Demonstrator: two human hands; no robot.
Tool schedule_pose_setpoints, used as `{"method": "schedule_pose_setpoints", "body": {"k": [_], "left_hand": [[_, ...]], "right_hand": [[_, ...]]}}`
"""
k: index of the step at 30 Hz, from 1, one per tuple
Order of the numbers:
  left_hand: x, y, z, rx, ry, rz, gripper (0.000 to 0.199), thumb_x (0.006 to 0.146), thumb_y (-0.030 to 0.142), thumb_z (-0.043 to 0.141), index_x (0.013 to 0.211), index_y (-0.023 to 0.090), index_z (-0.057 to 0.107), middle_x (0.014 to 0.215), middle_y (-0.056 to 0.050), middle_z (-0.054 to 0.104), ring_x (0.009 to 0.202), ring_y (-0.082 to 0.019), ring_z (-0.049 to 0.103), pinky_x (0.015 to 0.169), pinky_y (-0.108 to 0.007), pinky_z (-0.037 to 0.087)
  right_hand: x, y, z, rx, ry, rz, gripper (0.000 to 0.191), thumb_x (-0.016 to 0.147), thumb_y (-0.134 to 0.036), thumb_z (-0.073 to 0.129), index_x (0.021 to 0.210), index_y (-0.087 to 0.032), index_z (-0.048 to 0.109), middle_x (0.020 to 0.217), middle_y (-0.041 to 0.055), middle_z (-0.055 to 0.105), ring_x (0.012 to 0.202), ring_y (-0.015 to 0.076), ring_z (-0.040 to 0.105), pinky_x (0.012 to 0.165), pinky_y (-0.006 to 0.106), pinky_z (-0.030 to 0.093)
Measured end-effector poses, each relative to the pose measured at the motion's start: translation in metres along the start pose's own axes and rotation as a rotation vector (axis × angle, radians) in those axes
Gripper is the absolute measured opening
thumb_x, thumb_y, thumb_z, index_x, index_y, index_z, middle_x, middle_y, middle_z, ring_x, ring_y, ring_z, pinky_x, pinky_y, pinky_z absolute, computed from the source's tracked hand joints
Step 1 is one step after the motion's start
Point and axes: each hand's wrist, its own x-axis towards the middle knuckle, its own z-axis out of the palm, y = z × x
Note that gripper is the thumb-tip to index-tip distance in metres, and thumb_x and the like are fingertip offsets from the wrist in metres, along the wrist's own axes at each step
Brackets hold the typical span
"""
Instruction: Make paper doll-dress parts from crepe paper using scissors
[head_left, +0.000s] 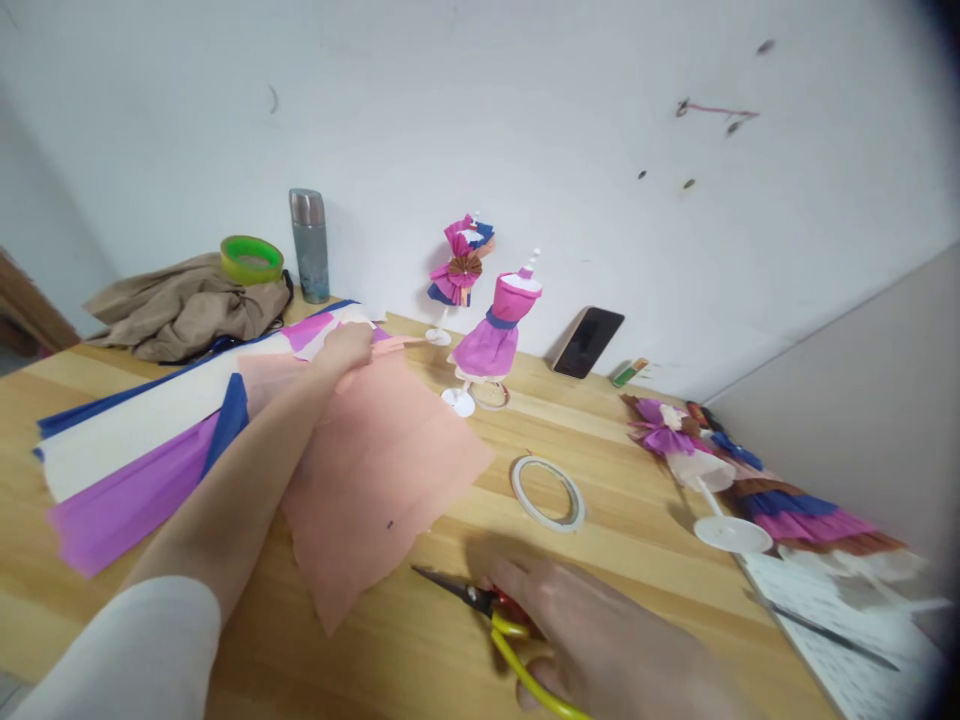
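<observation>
My left hand (347,350) reaches out over the sheets, its fingers closed at the upper edge of a peach paper sheet (382,450) that lies spread on the table. Yellow-handled scissors (480,598) are held in my right hand (581,625) near the front, their dark blades pointing left, below the sheet's lower right edge. Beneath and left of my left arm lie white (142,430), purple (139,495) and blue (226,425) sheets. A white tape ring (547,493) lies between the peach sheet and the small dress forms at the right.
Two dressed mini forms (499,335) (461,265) stand near the wall. A phone (589,342) leans there. At the back left are a flask (310,250), brown cloth (187,310) and green tape (251,262). More dressed forms (731,533) lie right, beside a pen (832,635).
</observation>
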Motion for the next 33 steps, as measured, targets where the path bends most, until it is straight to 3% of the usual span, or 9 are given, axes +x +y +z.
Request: {"method": "schedule_pose_setpoints", "body": {"k": [7, 12, 17, 19, 23, 25, 27, 30, 33], "left_hand": [[-0.007, -0.023, -0.035, -0.142, 0.048, 0.029, 0.019, 0.071, 0.022, 0.058, 0.082, 0.015, 0.070, 0.084, -0.008, 0.071, 0.079, -0.021, 0.064, 0.063, -0.025, 0.043], [-0.011, -0.039, -0.045, -0.244, 0.062, -0.047, 0.014, 0.068, 0.022, 0.058, 0.076, 0.016, 0.068, 0.071, -0.005, 0.067, 0.070, -0.018, 0.060, 0.059, -0.023, 0.042], [-0.021, -0.048, -0.052, -0.386, 0.256, -0.152, 0.004, 0.064, 0.017, 0.058, 0.065, 0.016, 0.062, 0.056, -0.003, 0.058, 0.057, -0.015, 0.052, 0.055, -0.025, 0.041], [-0.027, -0.048, -0.054, -0.467, 0.218, -0.175, 0.003, 0.065, 0.017, 0.058, 0.062, 0.016, 0.059, 0.052, -0.002, 0.055, 0.051, -0.014, 0.049, 0.051, -0.025, 0.039], [-0.035, -0.045, -0.057, -0.554, 0.081, -0.186, 0.012, 0.066, 0.016, 0.059, 0.057, 0.018, 0.052, 0.043, 0.001, 0.047, 0.043, -0.011, 0.042, 0.046, -0.024, 0.035], [-0.036, -0.043, -0.058, -0.576, 0.051, -0.177, 0.018, 0.066, 0.015, 0.059, 0.053, 0.018, 0.047, 0.040, 0.002, 0.043, 0.041, -0.010, 0.039, 0.043, -0.023, 0.032], [-0.037, -0.043, -0.060, -0.604, 0.040, -0.160, 0.020, 0.067, 0.016, 0.058, 0.051, 0.019, 0.046, 0.039, 0.002, 0.043, 0.039, -0.010, 0.037, 0.042, -0.023, 0.030], [-0.041, -0.048, -0.066, -0.597, 0.069, -0.138, 0.018, 0.066, 0.016, 0.059, 0.051, 0.018, 0.048, 0.039, 0.002, 0.044, 0.040, -0.010, 0.039, 0.042, -0.023, 0.031], [-0.045, -0.057, -0.072, -0.515, 0.158, -0.132, 0.013, 0.066, 0.019, 0.060, 0.054, 0.018, 0.054, 0.041, 0.001, 0.046, 0.044, -0.012, 0.044, 0.046, -0.024, 0.035]], "right_hand": [[-0.001, 0.001, -0.004, -0.147, -0.003, 0.028, 0.022, 0.071, -0.010, 0.051, 0.088, -0.021, 0.058, 0.084, 0.0032, 0.061, 0.071, 0.0166, 0.057, 0.060, 0.027, 0.030], [0.004, 0.000, 0.003, -0.274, 0.060, 0.049, 0.019, 0.077, -0.009, 0.047, 0.087, -0.021, 0.057, 0.076, 0.0035, 0.064, 0.063, 0.0158, 0.056, 0.055, 0.027, 0.022], [0.007, -0.002, 0.006, -0.369, 0.064, 0.149, 0.014, 0.081, -0.012, 0.048, 0.077, -0.019, 0.059, 0.066, 0.0054, 0.066, 0.058, 0.0188, 0.060, 0.051, 0.028, 0.019], [0.007, -0.004, 0.005, -0.427, 0.064, 0.143, 0.015, 0.083, -0.013, 0.050, 0.076, -0.018, 0.062, 0.066, 0.0072, 0.068, 0.059, 0.0207, 0.062, 0.051, 0.029, 0.021], [0.025, -0.013, 0.002, -0.507, 0.177, -0.034, 0.015, 0.086, -0.012, 0.051, 0.089, -0.016, 0.066, 0.072, 0.0078, 0.069, 0.063, 0.0209, 0.064, 0.055, 0.029, 0.035], [0.046, -0.020, 0.002, -0.451, 0.303, -0.244, 0.030, 0.086, -0.014, 0.054, 0.115, -0.017, 0.060, 0.102, 0.0099, 0.069, 0.092, 0.0239, 0.065, 0.072, 0.032, 0.044], [0.071, -0.026, 0.005, -0.412, 0.365, -0.450, 0.052, 0.085, -0.018, 0.058, 0.136, -0.016, 0.046, 0.132, 0.0142, 0.055, 0.121, 0.0269, 0.050, 0.093, 0.036, 0.042], [0.099, -0.028, 0.008, -0.423, 0.394, -0.510, 0.034, 0.088, -0.014, 0.053, 0.122, -0.015, 0.057, 0.115, 0.0130, 0.060, 0.109, 0.0239, 0.053, 0.092, 0.036, 0.041], [0.104, -0.025, 0.006, -0.463, 0.387, -0.535, 0.024, 0.089, -0.007, 0.048, 0.108, -0.014, 0.061, 0.098, 0.0112, 0.062, 0.097, 0.0230, 0.054, 0.088, 0.037, 0.041]]}}
